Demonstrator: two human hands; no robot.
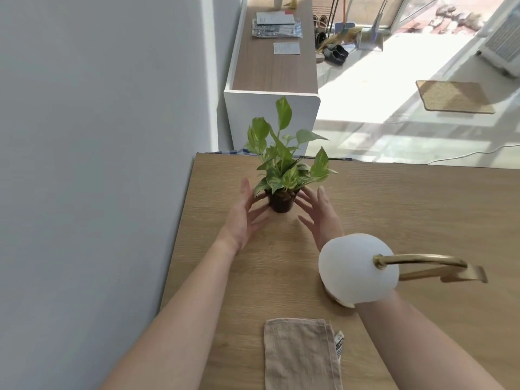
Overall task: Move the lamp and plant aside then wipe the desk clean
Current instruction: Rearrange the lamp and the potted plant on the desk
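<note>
While both arms reach out over the desk (pixel 394 209), the left hand (pixel 244 213) and right hand (pixel 319 213) sit on each side of the plant (pixel 281 170). Fingers are spread wide; they seem near the pot, maybe touching. The lamp (pixel 357 267) stands by the right arm.

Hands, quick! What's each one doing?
Left hand: open, fingers spread beside the plant pot.
Right hand: open, on the pot's other side.

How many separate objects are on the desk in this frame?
3. The potted plant stands toward the far edge, the lamp on the right, the cloth at the near edge. The desk runs out of frame, so more may be hidden.
</note>
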